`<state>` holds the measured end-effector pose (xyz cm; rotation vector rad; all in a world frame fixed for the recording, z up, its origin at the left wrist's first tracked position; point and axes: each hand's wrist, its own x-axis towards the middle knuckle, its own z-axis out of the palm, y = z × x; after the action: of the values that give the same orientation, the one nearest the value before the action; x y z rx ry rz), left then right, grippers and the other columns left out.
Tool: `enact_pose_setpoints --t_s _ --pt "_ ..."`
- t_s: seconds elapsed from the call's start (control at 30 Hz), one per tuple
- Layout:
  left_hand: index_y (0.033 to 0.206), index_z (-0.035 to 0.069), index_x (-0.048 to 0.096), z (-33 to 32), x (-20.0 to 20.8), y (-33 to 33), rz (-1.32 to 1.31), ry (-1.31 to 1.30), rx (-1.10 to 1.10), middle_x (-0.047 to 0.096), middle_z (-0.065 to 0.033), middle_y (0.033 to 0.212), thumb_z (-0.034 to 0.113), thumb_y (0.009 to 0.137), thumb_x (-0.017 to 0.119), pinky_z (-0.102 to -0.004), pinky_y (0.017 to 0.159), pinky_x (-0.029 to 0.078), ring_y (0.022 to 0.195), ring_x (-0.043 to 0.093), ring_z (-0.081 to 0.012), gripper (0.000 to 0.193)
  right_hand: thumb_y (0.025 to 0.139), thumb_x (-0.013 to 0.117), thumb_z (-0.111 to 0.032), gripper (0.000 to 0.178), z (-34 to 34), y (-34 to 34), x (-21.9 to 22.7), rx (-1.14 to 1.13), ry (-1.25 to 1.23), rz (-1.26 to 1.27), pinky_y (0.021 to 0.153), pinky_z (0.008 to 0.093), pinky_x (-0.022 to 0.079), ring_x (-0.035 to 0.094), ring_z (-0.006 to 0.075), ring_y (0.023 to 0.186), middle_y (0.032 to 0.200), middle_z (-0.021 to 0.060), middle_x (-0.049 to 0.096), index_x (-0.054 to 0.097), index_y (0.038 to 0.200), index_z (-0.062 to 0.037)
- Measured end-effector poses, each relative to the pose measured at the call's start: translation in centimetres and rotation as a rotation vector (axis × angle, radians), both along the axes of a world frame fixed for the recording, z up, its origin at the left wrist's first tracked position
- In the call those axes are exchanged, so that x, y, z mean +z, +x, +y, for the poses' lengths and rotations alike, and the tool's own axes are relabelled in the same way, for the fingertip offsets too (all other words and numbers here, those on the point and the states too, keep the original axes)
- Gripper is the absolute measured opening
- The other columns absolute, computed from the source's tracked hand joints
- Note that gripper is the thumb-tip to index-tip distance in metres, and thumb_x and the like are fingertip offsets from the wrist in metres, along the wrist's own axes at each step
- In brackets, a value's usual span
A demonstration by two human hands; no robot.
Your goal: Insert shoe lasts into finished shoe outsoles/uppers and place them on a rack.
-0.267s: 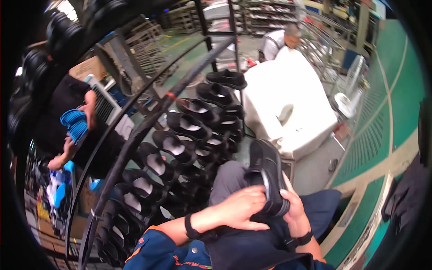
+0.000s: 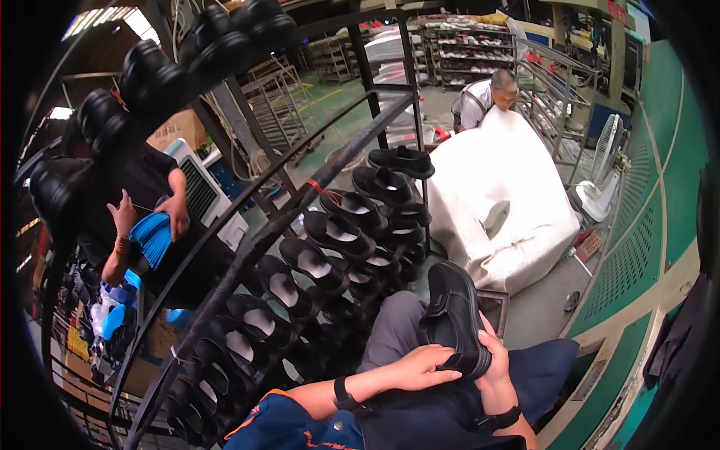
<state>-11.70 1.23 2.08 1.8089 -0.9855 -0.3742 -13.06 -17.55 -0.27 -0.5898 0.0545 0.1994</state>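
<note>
A black slip-on shoe (image 2: 454, 311) is held above my lap, toe pointing away and its opening tilted toward me. My right hand (image 2: 493, 358) is closed around the outer right side near the heel, thumb up along the edge and the fingers mostly behind the sole. At the heel end, my left hand (image 2: 421, 367) grips the left side of the collar; its thumb lies across toward the heel and its fingertips are partly hidden by the shoe. Black bands circle both wrists. Left of my knee, rows of similar black shoes (image 2: 339, 231) sit on a rack.
The rack's dark metal rail (image 2: 259, 238) slants across the left. Beyond it a person holds a stack of blue sheets (image 2: 152, 238). A large white-covered bulk (image 2: 510, 180) stands ahead, with another person behind it. A fan (image 2: 606, 154) and green panelled machine (image 2: 630, 240) are at right.
My left fingers have moved from inside the shoe's opening to its collar near the heel. The dark inside now shows. The view has shifted, and the person at left has raised a hand.
</note>
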Motion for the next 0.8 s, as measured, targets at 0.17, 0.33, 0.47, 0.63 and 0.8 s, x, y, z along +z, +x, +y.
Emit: enact_pose_setpoints --t_s 0.17,0.33,0.47,0.63,0.8 --pt "0.104 0.002 0.064 0.8 1.8 0.4 -0.023 0.004 0.006 0.066 -0.0118 0.093 0.025 0.089 0.069 -0.0407 0.086 0.045 0.094 0.058 -0.0309 0.028 0.091 0.046 -0.013 0.055 1.2 0.2 -1.3 -0.025 0.054 0.026 0.102 0.0367 0.045 0.058 0.0251 0.117 0.134 0.0163 0.054 0.037 0.145 -0.0008" --pt "0.102 0.005 0.059 0.4 1.6 0.1 -0.401 0.051 0.329 0.062 -0.0119 0.113 0.026 0.081 0.078 -0.0463 0.103 0.037 0.121 0.05 -0.0359 0.035 0.095 0.046 -0.025 0.043 2.7 0.2 -1.6 0.015 0.309 0.126 0.099 0.0379 0.047 0.061 0.0266 0.111 0.123 0.0128 0.061 0.049 0.132 -0.0018" --pt "0.112 0.008 0.048 -0.5 0.7 0.2 -0.194 -0.138 0.573 0.034 -0.0164 0.15 0.027 0.079 0.079 -0.0461 0.113 0.025 0.141 0.031 -0.0356 0.05 0.099 0.046 -0.028 0.044 3.1 -0.1 -0.9 0.046 0.249 0.079 0.102 0.0407 0.044 0.058 0.0252 0.116 0.126 0.01 0.059 0.044 0.137 -0.0058" --pt "0.109 0.007 0.048 0.3 1.3 0.5 0.235 -0.525 0.597 0.032 -0.0134 0.152 0.019 0.08 0.077 -0.037 0.11 0.028 0.136 0.035 -0.0244 0.043 0.098 0.047 -0.027 0.059 2.5 -0.4 0.6 0.23 -0.065 -0.133 0.099 0.0457 0.045 0.052 0.0228 0.123 0.141 0.0059 0.047 0.025 0.152 -0.0153" --pt "0.101 0.01 0.046 2.4 5.4 -0.3 0.101 -0.636 0.538 0.034 -0.0156 0.15 0.01 0.08 0.074 -0.0365 0.11 0.028 0.137 0.034 -0.024 0.036 0.094 0.049 -0.024 0.055 0.9 0.1 1.1 0.265 -0.064 -0.135 0.086 0.0453 0.055 0.066 0.0346 0.098 0.112 0.0228 0.063 0.038 0.14 0.004"
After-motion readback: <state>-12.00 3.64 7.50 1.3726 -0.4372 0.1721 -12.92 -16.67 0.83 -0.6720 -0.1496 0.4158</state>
